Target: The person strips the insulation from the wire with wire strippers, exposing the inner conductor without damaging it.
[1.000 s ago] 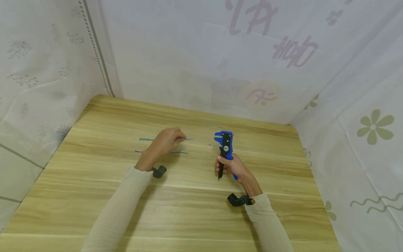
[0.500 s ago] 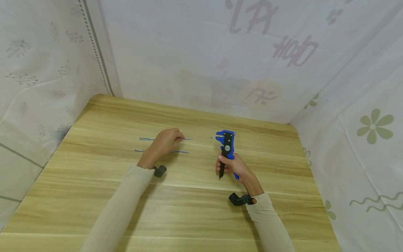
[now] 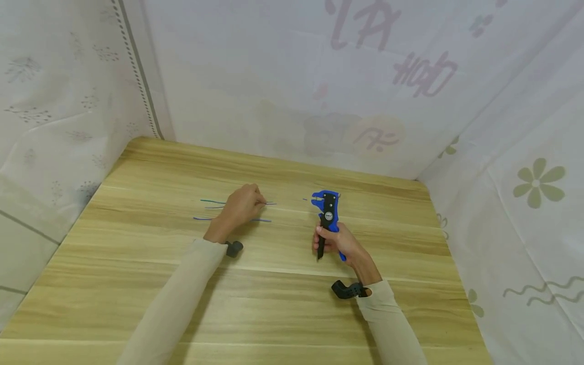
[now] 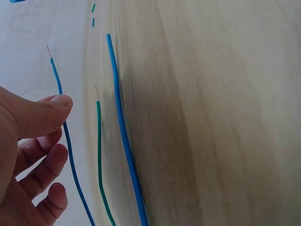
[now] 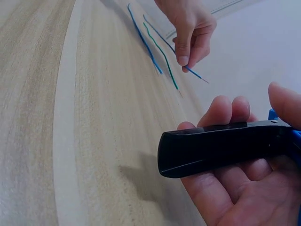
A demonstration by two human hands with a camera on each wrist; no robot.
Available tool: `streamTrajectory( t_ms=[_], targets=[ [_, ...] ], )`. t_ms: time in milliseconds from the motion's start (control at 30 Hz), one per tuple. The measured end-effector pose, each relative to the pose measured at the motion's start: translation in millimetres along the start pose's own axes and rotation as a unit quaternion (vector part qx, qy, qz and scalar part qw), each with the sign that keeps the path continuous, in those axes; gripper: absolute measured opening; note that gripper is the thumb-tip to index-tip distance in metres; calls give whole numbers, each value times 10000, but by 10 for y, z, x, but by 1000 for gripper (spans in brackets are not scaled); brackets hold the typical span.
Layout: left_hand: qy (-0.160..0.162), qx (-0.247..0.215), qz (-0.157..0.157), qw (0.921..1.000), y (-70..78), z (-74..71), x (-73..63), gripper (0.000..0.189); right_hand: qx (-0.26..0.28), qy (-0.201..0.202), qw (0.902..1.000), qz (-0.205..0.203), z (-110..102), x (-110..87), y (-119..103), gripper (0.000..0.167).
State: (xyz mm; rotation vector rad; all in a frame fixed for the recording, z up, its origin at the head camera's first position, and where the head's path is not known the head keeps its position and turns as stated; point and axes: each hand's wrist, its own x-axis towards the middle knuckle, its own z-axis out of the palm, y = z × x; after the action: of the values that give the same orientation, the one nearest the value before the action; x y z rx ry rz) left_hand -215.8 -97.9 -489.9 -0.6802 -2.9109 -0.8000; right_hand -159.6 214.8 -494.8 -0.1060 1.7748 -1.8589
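Note:
My left hand [image 3: 239, 205] pinches a thin blue wire [image 4: 70, 150] between thumb and index finger, above the tabletop. Bare copper [image 4: 49, 51] shows at the wire's far end. A green wire [image 4: 99, 141], also bare at its tip, lies beside it on the table. Nearer to me lies another blue wire [image 4: 121, 117], its visible end covered to the tip. In my right hand [image 3: 341, 241] I grip a blue and black wire stripper [image 3: 328, 208] by its handles. Its head points away from me, with a gap between the jaws and no wire in them.
Small blue [image 4: 93, 22] and green [image 4: 93, 8] insulation offcuts lie beyond the wire ends. The wooden table [image 3: 283, 304] meets patterned fabric walls [image 3: 274, 91] at the back and sides. Each wrist wears a black camera mount [image 3: 347, 290].
My left hand has shifted slightly nearer with the blue wire, whose rear end now shows apart from the green one. A small offcut now lies farther back. My right hand has barely moved.

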Motion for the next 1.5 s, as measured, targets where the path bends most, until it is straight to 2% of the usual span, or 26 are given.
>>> streamTrajectory(
  t_ms=[300,567,800,1000,1333,1500],
  targets=[
    [-285,147,-201,9993,-10,20,32,16,-16,-113,9999,56,8,25,42,27],
    [-340,270,-310,9986,-45,48,27,18,-39,-138,9999,62,28,23,29,23],
    [-372,438,-422,9975,-79,106,38,18,-39,-197,9998,7,30,28,57,25],
    [-402,456,-455,9971,-59,89,42,18,-24,-267,9996,-32,18,39,75,27],
    [-223,337,-219,9989,-76,27,-87,13,-14,-310,9995,-69,47,40,55,29],
    [-508,43,-107,9986,-74,-31,-154,13,-5,-310,9995,-27,54,55,57,28]
  ],
)
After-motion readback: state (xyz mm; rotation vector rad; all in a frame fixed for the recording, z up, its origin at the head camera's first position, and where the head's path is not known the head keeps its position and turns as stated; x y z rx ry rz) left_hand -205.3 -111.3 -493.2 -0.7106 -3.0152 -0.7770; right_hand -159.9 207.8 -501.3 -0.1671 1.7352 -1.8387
